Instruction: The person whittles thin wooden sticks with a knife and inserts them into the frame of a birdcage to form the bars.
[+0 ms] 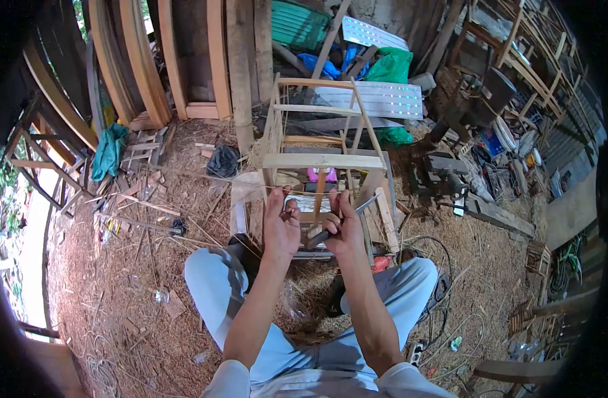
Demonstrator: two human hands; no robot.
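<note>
A thin pale strip (pixel 306 193) runs between my two hands, in front of a wooden chair frame (pixel 322 161). My left hand (pixel 282 225) pinches its left end with the fingertips. The right end sits between the fingertips of my right hand (pixel 344 225), which also holds a tool with a dark handle (pixel 318 239) and a metal blade (pixel 367 204) that points up and to the right. Behind the strip, an upright piece of wood (pixel 321 192) and a pink object (pixel 322 174) show inside the frame.
Wood shavings cover the ground (pixel 145 265). A dark metal machine (pixel 443 176) and a cable (pixel 447 265) lie to the right. Curved wooden pieces (pixel 145 66) stand at the back left, near a teal cloth (pixel 109 152). A black bag (pixel 223 162) lies left of the frame.
</note>
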